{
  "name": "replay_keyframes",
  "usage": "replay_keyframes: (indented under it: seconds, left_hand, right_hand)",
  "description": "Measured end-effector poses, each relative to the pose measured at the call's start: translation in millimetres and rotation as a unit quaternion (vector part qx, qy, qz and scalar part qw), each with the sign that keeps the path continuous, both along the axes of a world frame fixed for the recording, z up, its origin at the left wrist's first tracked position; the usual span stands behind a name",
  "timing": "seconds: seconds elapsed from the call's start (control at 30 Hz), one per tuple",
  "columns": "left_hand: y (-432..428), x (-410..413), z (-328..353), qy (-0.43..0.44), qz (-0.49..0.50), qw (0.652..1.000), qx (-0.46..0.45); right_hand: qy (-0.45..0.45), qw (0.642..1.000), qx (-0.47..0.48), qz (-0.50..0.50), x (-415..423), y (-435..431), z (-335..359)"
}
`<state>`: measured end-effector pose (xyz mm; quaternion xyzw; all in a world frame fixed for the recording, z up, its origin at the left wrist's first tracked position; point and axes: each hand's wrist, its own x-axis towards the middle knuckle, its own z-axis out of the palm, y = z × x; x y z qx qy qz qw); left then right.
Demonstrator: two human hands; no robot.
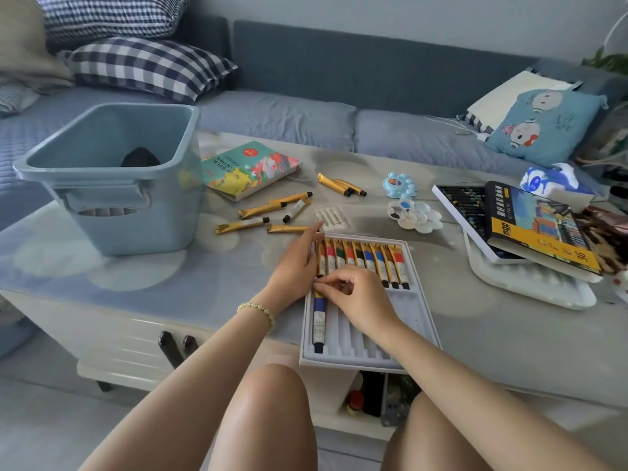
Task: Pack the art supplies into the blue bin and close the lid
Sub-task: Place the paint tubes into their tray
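Your right hand pinches the top end of the blue tube, which lies in the leftmost slot of the paint tray at centre frame. Your left hand rests straight fingers against the tray's left edge. That tube looks light and soft-walled and would dent easily, so I'd grip it mid-body, gently. It has a blue band, a white label and a black cap. The blue bin stands open, upper left on the tabletop.
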<state>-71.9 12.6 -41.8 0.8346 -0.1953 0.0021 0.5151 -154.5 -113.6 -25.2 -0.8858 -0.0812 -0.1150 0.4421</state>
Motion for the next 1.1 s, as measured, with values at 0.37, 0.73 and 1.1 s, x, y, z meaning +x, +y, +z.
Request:
replay_keyframes:
  seconds: [0.37,0.73,1.1]
  left_hand:
    - [22.6,15.8,8.5,-0.059,0.082,0.995,-0.025]
    - [99.0,86.4,25.1,-0.085,0.124,0.923,0.353]
    - [117.8,78.0,36.3,-0.021,0.198,0.936,0.289]
  right_hand:
    - [0.036,0.999,0.015,0.025,18.7,-12.6,13.8]
    - [0.033,0.984,-0.170,0.036,123.5,-0.9,51.5]
    - [-0.025,0.899,-0.429,0.087,163.6,44.0,25.6]
